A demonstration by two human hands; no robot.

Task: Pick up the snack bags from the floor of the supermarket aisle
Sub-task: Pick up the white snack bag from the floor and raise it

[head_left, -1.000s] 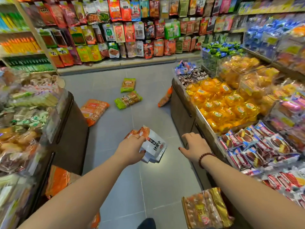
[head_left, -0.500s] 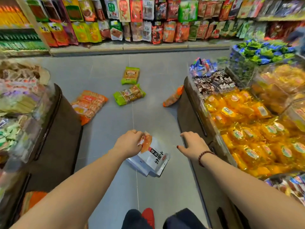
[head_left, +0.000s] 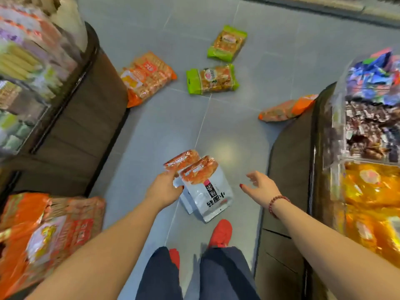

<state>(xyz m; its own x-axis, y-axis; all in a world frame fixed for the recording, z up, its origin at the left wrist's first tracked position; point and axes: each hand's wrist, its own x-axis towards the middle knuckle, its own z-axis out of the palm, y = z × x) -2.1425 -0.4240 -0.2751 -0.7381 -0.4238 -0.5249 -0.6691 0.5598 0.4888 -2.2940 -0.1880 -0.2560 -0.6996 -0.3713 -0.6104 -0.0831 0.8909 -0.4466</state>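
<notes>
Green bag (head_left: pixel 213 79) nearer; left grip (head_left: pixel 166 189) pinches white snack bags (head_left: pixel 207 191) at its right; right grip (head_left: pixel 263 187) spread.

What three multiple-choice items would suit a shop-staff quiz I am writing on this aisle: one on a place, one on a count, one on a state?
1. Where does the small orange bag lie?
A. on a shelf
B. under a shoe
C. at the foot of the right-hand stand

2. How many green bags lie on the floor?
A. one
B. two
C. four

3. How are the hands?
A. left hand grips the white bags, right hand open
B. both empty
C. both grip bags

Answers: 1 C, it lies against the stand's base. 2 B, one nearer, one farther. 3 A, the right hand's fingers are spread with nothing in them.
</notes>
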